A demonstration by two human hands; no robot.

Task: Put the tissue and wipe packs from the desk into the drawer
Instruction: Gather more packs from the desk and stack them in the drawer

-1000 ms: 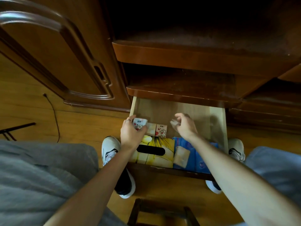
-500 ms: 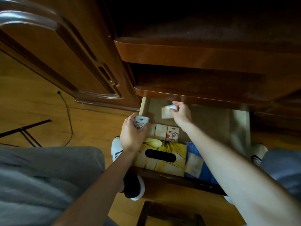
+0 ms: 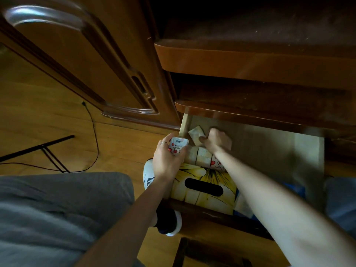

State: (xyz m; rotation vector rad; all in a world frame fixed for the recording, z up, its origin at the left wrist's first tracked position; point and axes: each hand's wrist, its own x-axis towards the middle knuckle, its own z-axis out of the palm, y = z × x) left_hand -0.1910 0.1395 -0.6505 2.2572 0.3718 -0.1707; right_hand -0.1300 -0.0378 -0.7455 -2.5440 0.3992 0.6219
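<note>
- A person looks down into an open wooden drawer (image 3: 308, 149) pulled out from under a dark wooden desk (image 3: 250, 60).
- Much of the job looks done: a yellow tissue box (image 3: 204, 187) lies at the drawer's front left, with a blue pack (image 3: 295, 189) to its right, mostly hidden behind the right forearm.
- A row of small tissue packs (image 3: 202, 158) stands just behind the yellow box.
- The right hand (image 3: 216, 140) reaches to the back left corner, its fingers curled around a pale small pack (image 3: 195, 132) that sits tilted on or near the drawer floor; whether it touches down cannot be told.
- The left hand (image 3: 167, 158), wearing a ring, grips a white pack with red print (image 3: 177, 146) at the drawer's left edge, not yet placed.
- Judging from this, two packs remain to be set down. The desktop is not visible, so any packs waiting there cannot be counted.
</note>
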